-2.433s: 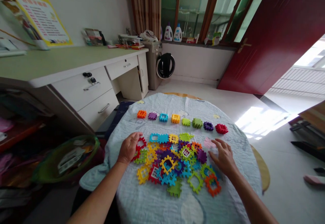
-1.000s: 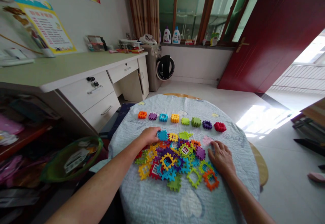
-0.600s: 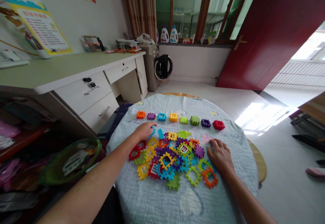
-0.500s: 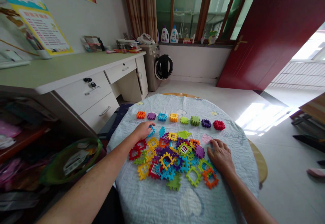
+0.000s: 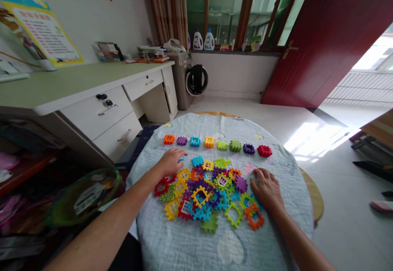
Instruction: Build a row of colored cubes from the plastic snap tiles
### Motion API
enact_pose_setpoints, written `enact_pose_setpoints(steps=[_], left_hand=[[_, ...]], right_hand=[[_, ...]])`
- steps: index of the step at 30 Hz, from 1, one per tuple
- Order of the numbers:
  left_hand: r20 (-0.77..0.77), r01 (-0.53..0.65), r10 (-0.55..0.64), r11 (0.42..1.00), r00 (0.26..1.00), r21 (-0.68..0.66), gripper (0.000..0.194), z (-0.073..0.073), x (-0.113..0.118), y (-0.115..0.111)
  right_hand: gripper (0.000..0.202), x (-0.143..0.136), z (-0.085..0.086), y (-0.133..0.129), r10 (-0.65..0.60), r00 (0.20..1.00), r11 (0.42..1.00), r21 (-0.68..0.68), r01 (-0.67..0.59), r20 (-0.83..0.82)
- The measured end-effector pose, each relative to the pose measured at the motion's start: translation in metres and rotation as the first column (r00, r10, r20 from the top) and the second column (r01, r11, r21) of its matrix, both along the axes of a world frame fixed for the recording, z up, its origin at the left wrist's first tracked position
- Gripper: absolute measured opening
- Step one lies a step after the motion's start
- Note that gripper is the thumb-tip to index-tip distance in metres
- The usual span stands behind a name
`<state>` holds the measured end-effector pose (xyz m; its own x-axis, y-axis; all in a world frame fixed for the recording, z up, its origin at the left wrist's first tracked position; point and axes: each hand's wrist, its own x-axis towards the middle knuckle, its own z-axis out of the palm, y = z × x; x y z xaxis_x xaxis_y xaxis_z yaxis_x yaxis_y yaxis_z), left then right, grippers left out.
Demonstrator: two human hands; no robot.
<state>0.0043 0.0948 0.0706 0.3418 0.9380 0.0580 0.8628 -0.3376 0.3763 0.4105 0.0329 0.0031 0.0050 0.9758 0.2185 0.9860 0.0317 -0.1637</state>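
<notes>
My left hand (image 5: 172, 161) is at the left end of the pile, over a blue piece (image 5: 181, 159) that shows only in part beneath its fingers; whether it grips the piece is hidden. My right hand (image 5: 267, 186) lies with fingers spread on the cloth, right of the purple piece (image 5: 241, 184). Between the hands is a loose pile of colourful notched plastic pieces, with a yellow frame (image 5: 200, 196) on top. Behind it runs a row of small stacks, from orange (image 5: 168, 139) at the left to red (image 5: 264, 151) at the right. A light blue piece (image 5: 197, 161) sits at the pile's back edge.
A pale blue cloth (image 5: 233, 246) covers the round table. To the left are a long desk (image 5: 76, 76) with drawers and a green basket (image 5: 55, 211). Beyond stand a washing machine (image 5: 181, 78) and a red door (image 5: 313, 41).
My left hand has moved slightly left and its fingers now cover more of the blue piece. The light blue piece at the back edge now lies flatter. The view has shifted a little.
</notes>
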Motion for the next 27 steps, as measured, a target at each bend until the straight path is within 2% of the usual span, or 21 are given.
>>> enact_pose_setpoints(steps=[4, 8, 12, 16, 21, 24, 27], left_hand=[[0.039, 0.047, -0.046, 0.999, 0.998, -0.020, 0.038, 0.001, 0.026, 0.011], [-0.010, 0.066, -0.068, 0.991, 0.998, -0.119, 0.047, -0.012, 0.053, 0.024], [-0.049, 0.025, -0.033, 0.986, 0.998, -0.164, 0.055, -0.021, 0.063, 0.038], [-0.059, -0.001, -0.009, 0.985, 0.998, -0.170, 0.065, -0.012, 0.050, 0.047], [-0.095, -0.053, 0.043, 0.993, 0.995, -0.106, 0.059, 0.009, 0.011, 0.045], [-0.129, -0.001, -0.019, 0.989, 0.991, -0.148, 0.060, 0.013, -0.006, 0.036], [-0.148, 0.050, -0.081, 0.978, 0.986, -0.203, 0.062, 0.009, -0.010, 0.025]], right_hand=[[0.033, -0.001, 0.001, 0.000, -0.005, 1.000, 1.000, 0.004, 0.005, 0.011], [0.034, -0.002, 0.004, -0.001, -0.003, 1.000, 1.000, 0.004, 0.003, 0.012], [0.034, -0.003, 0.006, -0.001, 0.005, 1.000, 1.000, 0.000, -0.005, 0.008], [0.032, -0.003, 0.006, -0.001, -0.004, 1.000, 1.000, 0.004, 0.004, 0.008], [0.032, -0.003, 0.005, -0.001, -0.001, 1.000, 1.000, 0.003, 0.001, 0.006], [0.032, -0.002, 0.004, -0.001, 0.000, 1.000, 1.000, 0.010, 0.000, 0.013], [0.032, -0.002, 0.004, -0.001, 0.001, 1.000, 1.000, 0.004, -0.001, 0.015]])
